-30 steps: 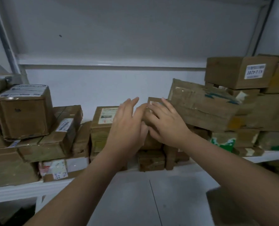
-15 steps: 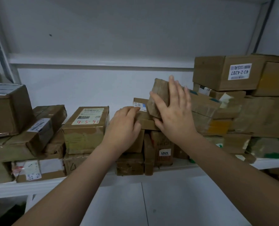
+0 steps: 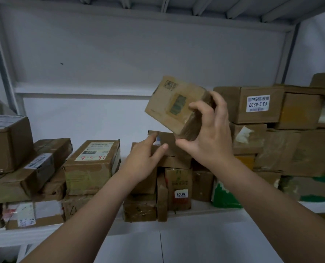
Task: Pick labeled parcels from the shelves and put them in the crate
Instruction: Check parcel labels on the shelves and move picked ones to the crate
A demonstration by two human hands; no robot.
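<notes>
Risk, middle stack (image 3: 169, 186): just right of the 4-3-41 box (image 3: 92, 164); small cartons piled loosely, some standing on edge; likely to slide off the shelf (image 3: 44, 236) if nudged by a wrist or sleeve.
Risk, lifted parcel (image 3: 177, 107): up and to the right of the 4-3-41 box, tilted, clear of the pile; gripped at one end only, so liable to twist loose and drop onto the cartons below.
Risk, label: only a faded greenish patch and a small stamp visible on the facing side; possibly an unlabelled pick, worth turning over to check.
Risk, crate: not in view; placement spot unknown from here.
Left hand (image 3: 142, 158): right of the 4-3-41 box, above the middle stack.
Left fingers (image 3: 152, 137): nearly straight, loosely spread, tips resting on the top carton (image 3: 169, 147); gripping nothing.
Right hand (image 3: 211, 133): farther right of the 4-3-41 box, short of the 43-2-4207 box (image 3: 252, 105).
Right fingers (image 3: 197, 107): widely spanned and curled over the lifted parcel's end, thumb beneath its lower corner, pinching it between.
</notes>
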